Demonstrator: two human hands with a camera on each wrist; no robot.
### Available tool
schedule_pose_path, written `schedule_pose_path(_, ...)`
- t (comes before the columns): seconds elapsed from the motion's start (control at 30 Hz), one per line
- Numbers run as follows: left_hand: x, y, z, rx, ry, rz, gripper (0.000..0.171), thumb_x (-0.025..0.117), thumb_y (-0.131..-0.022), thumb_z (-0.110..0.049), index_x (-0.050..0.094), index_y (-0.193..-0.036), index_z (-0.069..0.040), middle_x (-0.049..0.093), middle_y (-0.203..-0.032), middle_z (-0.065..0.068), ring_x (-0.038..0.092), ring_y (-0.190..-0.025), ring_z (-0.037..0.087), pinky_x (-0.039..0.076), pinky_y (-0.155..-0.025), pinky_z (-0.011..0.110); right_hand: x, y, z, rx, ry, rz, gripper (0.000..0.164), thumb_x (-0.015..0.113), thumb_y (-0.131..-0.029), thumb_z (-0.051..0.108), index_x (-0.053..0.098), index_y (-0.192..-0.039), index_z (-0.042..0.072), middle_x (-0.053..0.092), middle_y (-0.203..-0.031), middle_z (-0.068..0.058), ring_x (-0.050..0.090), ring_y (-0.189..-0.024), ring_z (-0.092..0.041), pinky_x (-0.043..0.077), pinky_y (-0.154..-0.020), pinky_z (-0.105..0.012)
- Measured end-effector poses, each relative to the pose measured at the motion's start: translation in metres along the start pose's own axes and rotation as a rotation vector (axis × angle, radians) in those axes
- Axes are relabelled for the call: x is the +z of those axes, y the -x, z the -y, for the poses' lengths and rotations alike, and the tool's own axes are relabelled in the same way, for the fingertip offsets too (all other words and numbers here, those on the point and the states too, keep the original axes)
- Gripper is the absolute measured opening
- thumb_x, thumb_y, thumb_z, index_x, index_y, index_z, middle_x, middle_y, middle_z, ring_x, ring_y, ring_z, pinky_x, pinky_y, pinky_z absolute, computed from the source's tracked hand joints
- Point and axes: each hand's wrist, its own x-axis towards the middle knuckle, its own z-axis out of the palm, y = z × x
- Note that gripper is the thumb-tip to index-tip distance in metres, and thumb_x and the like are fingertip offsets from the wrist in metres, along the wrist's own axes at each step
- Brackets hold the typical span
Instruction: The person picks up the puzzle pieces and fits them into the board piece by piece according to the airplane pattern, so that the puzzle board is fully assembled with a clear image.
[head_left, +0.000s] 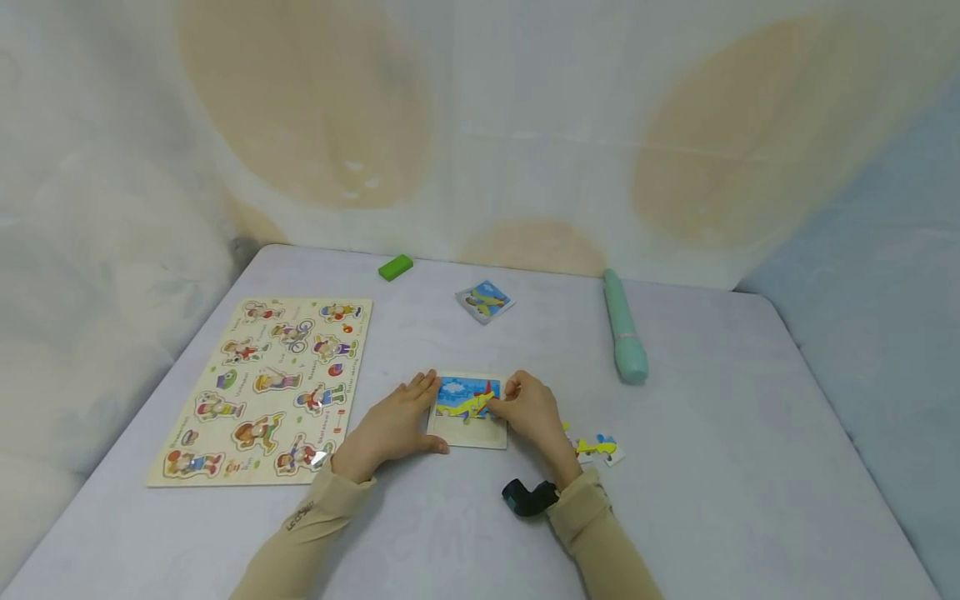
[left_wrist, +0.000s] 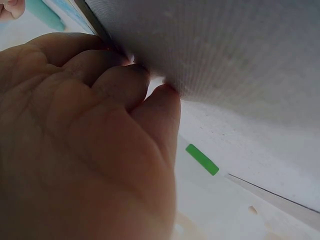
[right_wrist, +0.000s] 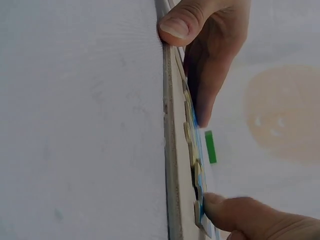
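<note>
A small wooden puzzle tray (head_left: 468, 435) lies on the table in front of me, with blue and yellow aeroplane pieces (head_left: 459, 398) filling its upper half. My left hand (head_left: 392, 427) lies flat at the tray's left side, fingers fairly straight against the edge and thumb along the near edge. My right hand (head_left: 529, 408) has its fingers curled at the tray's right side, fingertips pinching a yellow and blue puzzle piece (head_left: 483, 402) set in the tray. In the right wrist view the tray (right_wrist: 172, 165) shows edge-on, one right digit (right_wrist: 235, 212) on the piece. Loose puzzle pieces (head_left: 597, 447) lie right of that hand.
A large wooden peg puzzle board (head_left: 262, 392) covers the table's left part. At the back lie a green block (head_left: 395, 267), an aeroplane picture card (head_left: 483, 302) and a teal cylinder (head_left: 625, 337). Fabric walls close off the back and both sides.
</note>
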Motion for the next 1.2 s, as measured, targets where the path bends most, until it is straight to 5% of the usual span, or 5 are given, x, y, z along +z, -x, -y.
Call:
schedule_pose_path(0.4,0.0,0.001,-0.002,-0.014,0.007,0.014,0.102,0.079,-0.074,-0.046,0.03,-0.15,0.002,0.024,-0.159,0.017,0.02,-0.149,0.034,0.022,-0.122,0.049,-0.006,-0.005,0.006,0.026,0.056,0.07,0.026,0.08,-0.077,0.015,0.057,-0.086,0.006,0.052,-0.068,-0.002,0.047,-0.058,-0.015,0.034,-0.049,-0.022)
schedule_pose_path(0.67,0.001,-0.001,-0.001,-0.01,-0.018,0.018,0.103,0.078,-0.076,-0.047,0.027,-0.151,0.001,0.023,-0.16,0.017,0.021,-0.149,0.033,0.023,-0.121,0.049,-0.011,-0.014,0.021,-0.024,0.347,0.111,0.036,0.085,-0.072,0.022,0.06,-0.096,0.011,0.062,-0.074,-0.002,0.052,-0.062,-0.016,0.037,-0.051,-0.025)
schedule_pose_path(0.93,-0.002,-0.002,0.0,-0.009,-0.038,0.013,0.102,0.077,-0.076,-0.049,0.028,-0.151,0.001,0.023,-0.16,0.017,0.021,-0.149,0.032,0.023,-0.121,0.048,-0.006,-0.011,0.002,-0.056,0.144,0.144,0.009,0.073,-0.086,0.023,0.077,-0.093,0.025,0.065,-0.077,0.005,0.047,-0.063,-0.012,0.032,-0.055,-0.023)
schedule_pose_path(1.03,-0.001,-0.001,0.0,-0.013,-0.026,0.016,0.102,0.077,-0.076,-0.048,0.028,-0.151,0.001,0.023,-0.16,0.016,0.02,-0.149,0.032,0.022,-0.122,0.048,-0.004,-0.008,-0.002,-0.105,0.14,0.145,0.01,0.07,-0.088,0.022,0.078,-0.092,0.027,0.07,-0.086,0.006,0.049,-0.068,-0.011,0.034,-0.059,-0.024)
schedule_pose_path(1.2,0.0,-0.001,-0.001,-0.012,-0.024,0.014,0.102,0.078,-0.076,-0.047,0.028,-0.15,0.002,0.024,-0.16,0.017,0.021,-0.149,0.033,0.023,-0.121,0.049,-0.003,-0.007,-0.006,-0.164,0.168,0.163,0.007,0.073,-0.086,0.028,0.076,-0.092,0.027,0.056,-0.069,0.007,0.044,-0.061,-0.011,0.029,-0.054,-0.022)
